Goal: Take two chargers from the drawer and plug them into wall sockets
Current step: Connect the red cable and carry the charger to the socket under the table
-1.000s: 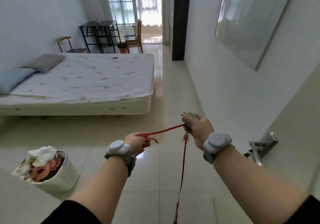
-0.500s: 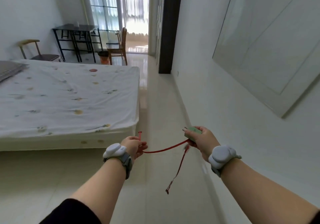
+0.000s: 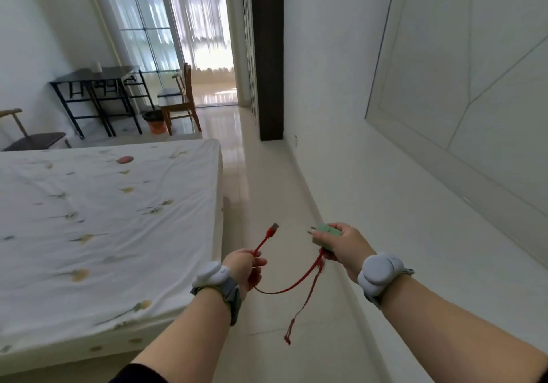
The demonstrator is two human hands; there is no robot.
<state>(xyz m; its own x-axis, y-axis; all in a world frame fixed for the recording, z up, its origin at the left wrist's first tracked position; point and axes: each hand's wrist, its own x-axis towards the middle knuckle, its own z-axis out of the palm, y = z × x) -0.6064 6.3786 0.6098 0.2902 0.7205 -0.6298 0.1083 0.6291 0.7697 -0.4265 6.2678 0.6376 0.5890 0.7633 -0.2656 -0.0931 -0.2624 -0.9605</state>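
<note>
My right hand point(image 3: 344, 246) grips a pale green charger block point(image 3: 327, 234) with its metal prongs pointing left and away from me. A red cable point(image 3: 284, 289) loops from below that hand across to my left hand point(image 3: 244, 267), which pinches it near its plug end. The red USB plug point(image 3: 272, 231) sticks up above my left fingers. A second strand of red cable hangs down to a loose end point(image 3: 287, 339) above the floor. No wall socket that I can make out appears nearby; a small mark point(image 3: 295, 139) low on the far wall is too small to identify.
A bed point(image 3: 103, 234) with a white patterned sheet fills the left. The white wall point(image 3: 370, 175) with a recessed panel runs along the right, leaving a tiled aisle between them. Ahead stand a wooden chair point(image 3: 179, 101), a black desk point(image 3: 98, 92), an orange bin point(image 3: 155, 121) and a dark door frame point(image 3: 268, 56).
The view has advanced along the aisle between bed and wall. My left hand has slid to the cable's plug end, which now points up, and the cable between my hands sags in a loop.
</note>
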